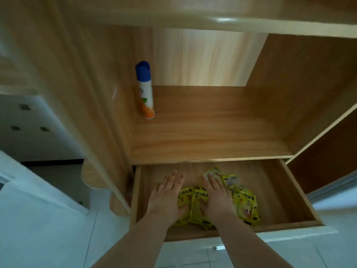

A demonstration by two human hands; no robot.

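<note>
Open drawer [274, 194] holds yellow packets [245, 206]; shelf [212, 132] bears spray can [146, 93].

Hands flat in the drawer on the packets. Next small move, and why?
Probably curl the fingers inward to bunch the packets: the right hand lies flat on the pile, the left hand flat at its left edge, nothing gripped, and the packets lie loose and overlapping in the open drawer.

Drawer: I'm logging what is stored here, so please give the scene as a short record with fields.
drawer: wooden, pulled open
packets: yellow, heaped in the drawer
left hand: flat, fingers straight, at the heap's left edge
right hand: flat on the packets, fingers straight
can: upright, blue cap, back left of the shelf above the drawer
</note>
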